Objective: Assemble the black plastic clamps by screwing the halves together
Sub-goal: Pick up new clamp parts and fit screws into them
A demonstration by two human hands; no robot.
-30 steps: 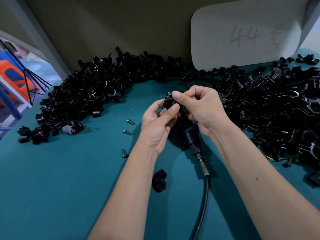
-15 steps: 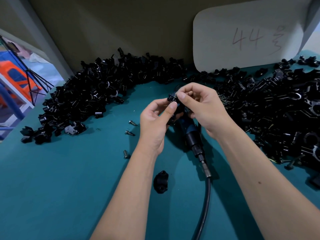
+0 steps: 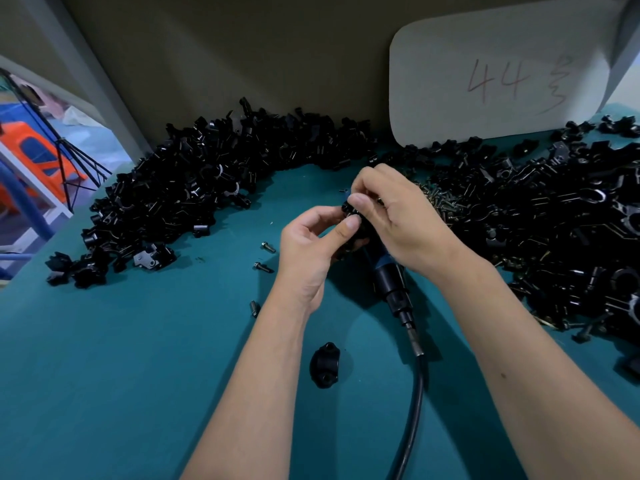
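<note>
Both hands are meeting above the middle of the teal table (image 3: 121, 358), forearms reaching in from the bottom edge and converging.

Left hand (image 3: 308, 247): palm is facing right and slightly up, fingers curling, thumb extending up-right; thumb tip is pressing the clamp (image 3: 348, 206) from below.

Right hand (image 3: 398, 220): back of hand is facing the camera, wrist bending down, fingers curling inward; thumb is pinching the clamp from above. The remaining fingertips are hiding behind the hand, so their contact cannot be told.

Clamp: small and black, being held between both thumbs, clear of the table, mostly covered by the fingers.

Driver (image 3: 389, 282): black, with a blue band, lying on the table under the right hand; its hose (image 3: 414, 410) is running toward the bottom edge.

One loose clamp half (image 3: 324, 365) is lying between the forearms. Three screws (image 3: 265, 268) are lying just left of the left hand. Black piles of parts are sitting at left (image 3: 207, 181) and right (image 3: 554, 220). Screw heap (image 3: 440, 202) is lying just beyond the right hand. White card (image 3: 495, 71) marked "44" is leaning at the back.
</note>
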